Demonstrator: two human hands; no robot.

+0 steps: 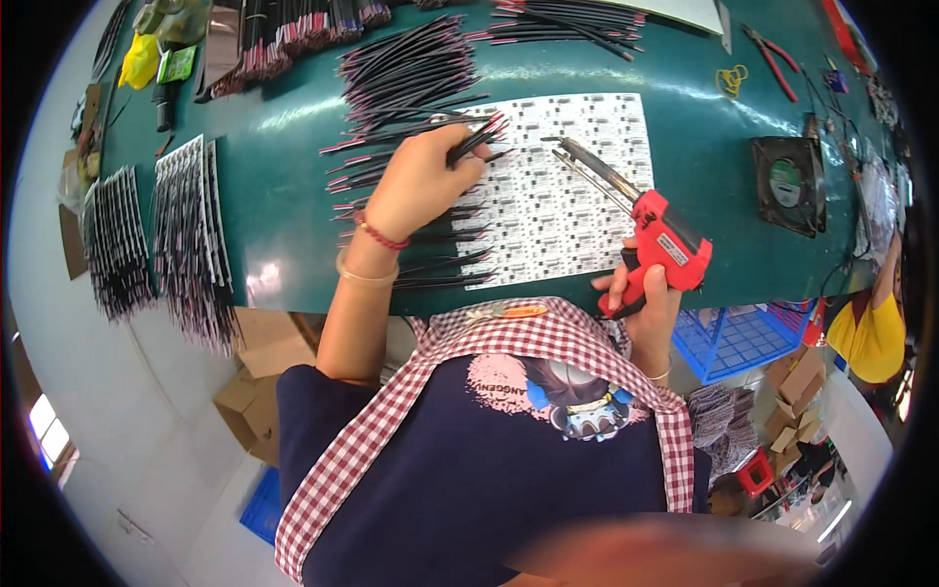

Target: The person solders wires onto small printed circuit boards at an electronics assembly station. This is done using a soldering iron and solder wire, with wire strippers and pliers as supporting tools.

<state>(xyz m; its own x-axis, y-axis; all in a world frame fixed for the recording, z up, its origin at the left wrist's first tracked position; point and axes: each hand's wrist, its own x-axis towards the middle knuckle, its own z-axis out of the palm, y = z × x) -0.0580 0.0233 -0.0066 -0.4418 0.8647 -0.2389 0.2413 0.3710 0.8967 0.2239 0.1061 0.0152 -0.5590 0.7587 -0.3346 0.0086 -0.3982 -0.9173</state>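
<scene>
My left hand (pixel 423 181) is closed around a few short black wires (pixel 477 140) with reddish ends, over the left edge of a white printed sheet (pixel 562 220). More black wires (pixel 445 262) lie in a row along that edge, their tips on the sheet. A heap of similar wires (pixel 406 73) lies just beyond. My right hand (pixel 648 298) grips a red soldering gun (pixel 677 240) by its handle. Its long metal barrel slants up and left over the sheet. The tip hangs a little to the right of the held wires, apart from them.
Bundled wires (pixel 293 39) lie at the far edge of the green table (pixel 704 117). Finished-looking strips of wires (pixel 186 225) hang over its left side. To the right are red-handled pliers (pixel 773 64), a yellow band (pixel 731 80) and a black fan (pixel 787 184). A person in yellow (pixel 871 338) is at far right.
</scene>
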